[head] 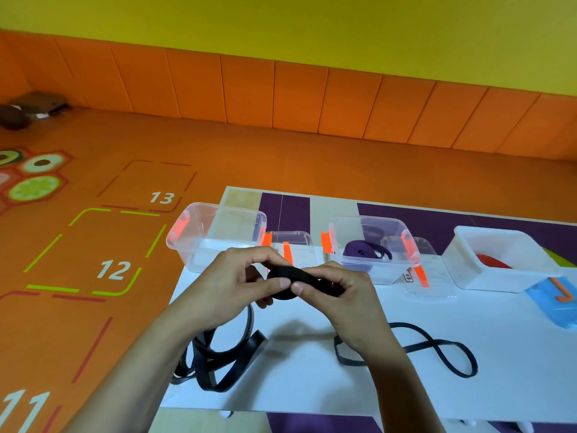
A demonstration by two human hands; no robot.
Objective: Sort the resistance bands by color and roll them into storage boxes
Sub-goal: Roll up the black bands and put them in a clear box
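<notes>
**Mia:** What are the two hands doing?

**Ben:** The left hand and the right hand are close together. They both pinch a black band roll. The fingers and thumbs curl round it, and their tips almost meet on top.

**Mia:** Is the roll on the table?

**Ben:** No, the hands hold it up over the white table.

**Mia:** What hangs under the left hand?

**Ben:** The loose tail of that band. It drops down and lies in messy loops below the left wrist.

**Mia:** And by the right hand?

**Ben:** A second black band lies flat there, past the right wrist, twisted like an eight.

**Mia:** Where are the boxes?

**Ben:** They are in a row behind the hands. A see-through box sits just behind the left hand. Behind the right hand is another see-through box with a purple band inside. Far out past the right hand is a white box with a red band in it.
</notes>
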